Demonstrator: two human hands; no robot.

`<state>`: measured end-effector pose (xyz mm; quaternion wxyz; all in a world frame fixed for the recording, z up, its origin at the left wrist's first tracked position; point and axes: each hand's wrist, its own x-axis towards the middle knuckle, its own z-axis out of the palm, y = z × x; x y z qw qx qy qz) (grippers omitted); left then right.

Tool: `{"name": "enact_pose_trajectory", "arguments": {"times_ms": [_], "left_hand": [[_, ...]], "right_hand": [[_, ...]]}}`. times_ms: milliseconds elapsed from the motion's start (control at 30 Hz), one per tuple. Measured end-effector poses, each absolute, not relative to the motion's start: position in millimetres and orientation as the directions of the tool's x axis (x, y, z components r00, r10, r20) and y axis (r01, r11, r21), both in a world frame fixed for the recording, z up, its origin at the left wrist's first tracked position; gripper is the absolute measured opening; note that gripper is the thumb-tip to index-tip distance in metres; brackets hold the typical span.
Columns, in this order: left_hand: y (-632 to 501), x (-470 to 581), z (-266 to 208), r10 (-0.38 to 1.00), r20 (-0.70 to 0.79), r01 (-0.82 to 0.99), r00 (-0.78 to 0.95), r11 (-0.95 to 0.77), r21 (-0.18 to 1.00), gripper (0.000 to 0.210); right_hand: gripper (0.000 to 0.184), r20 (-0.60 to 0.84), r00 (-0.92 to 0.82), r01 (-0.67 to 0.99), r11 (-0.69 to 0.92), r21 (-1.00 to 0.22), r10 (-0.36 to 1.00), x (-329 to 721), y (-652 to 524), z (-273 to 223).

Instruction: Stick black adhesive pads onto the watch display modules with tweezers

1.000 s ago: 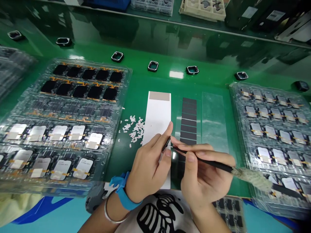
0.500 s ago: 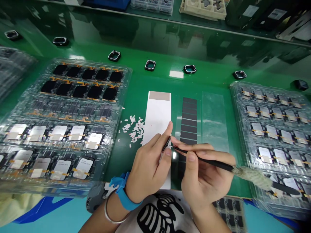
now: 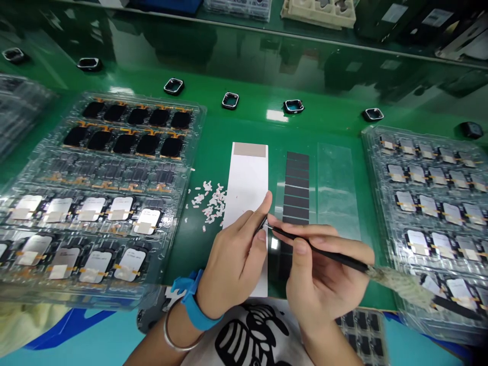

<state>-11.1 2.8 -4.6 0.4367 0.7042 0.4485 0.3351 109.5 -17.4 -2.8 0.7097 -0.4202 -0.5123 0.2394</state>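
Left hand, just below centre of frame: fingers and thumb pinching small dark part, mostly hidden, above white strip. Right hand, lower right: fingers gripping black tool, fine tip at small dark part; contact unclear. White scraps left of white strip. Clear tray with screens, frame left. Dark-banded sheet right of centre.
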Motion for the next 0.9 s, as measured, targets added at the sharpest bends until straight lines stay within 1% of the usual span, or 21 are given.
{"name": "enact_pose_trajectory", "arguments": {"times_ms": [200,433,633,767,900], "left_hand": [[2.8,-11.4,-5.4,0.921,0.082,0.315,0.381,-0.212,0.925,0.051],[2.2,-11.9,-5.2,0.919,0.076,0.324,0.388,-0.213,0.922,0.053],[2.6,-12.5,-4.7,0.923,0.077,0.336,0.377,-0.214,0.917,0.051],[3.3,-11.4,-5.4,0.919,0.126,0.380,0.373,-0.276,0.883,0.048],[4.7,-9.2,-5.4,0.911,0.180,0.415,0.371,-0.336,0.846,0.050]], "right_hand": [[0.034,0.562,0.333,0.133,0.553,-0.823,0.757,111.0,-18.3,-5.0],[0.038,0.570,0.310,0.107,0.567,-0.816,0.761,112.0,-18.3,-5.7],[0.036,0.554,0.316,0.092,0.557,-0.826,0.770,112.1,-17.3,-4.1],[0.033,0.533,0.382,0.053,0.558,-0.828,0.755,112.0,-16.6,-2.7],[0.031,0.530,0.371,0.041,0.556,-0.830,0.763,112.3,-17.2,-2.5]]}}
